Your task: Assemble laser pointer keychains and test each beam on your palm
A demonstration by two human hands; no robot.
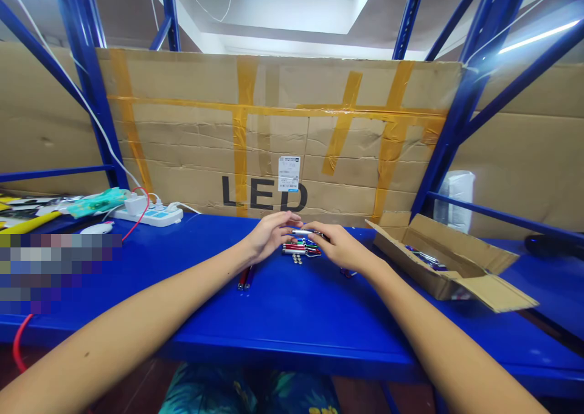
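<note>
A slim silver pen-like tube (301, 232) is held in my right hand (336, 244), between thumb and fingers, pointing left. My left hand (272, 236) is at the tube's left end, its fingers apart and curved around that end; a firm hold by it does not show. Just below the hands lies a group of red, green, blue and silver tubes (294, 248) on the blue table (292, 317). Several small round silver pieces (297, 259) sit in front of them. Two dark tubes (246, 278), reddish and purple, lie beneath my left wrist.
An open cardboard box (438, 286) with more tubes stands at the right. A white power strip (157, 214) and a teal packet (98, 201) are at the left. A large cardboard panel (205, 140) marked LED rises behind the table between blue posts.
</note>
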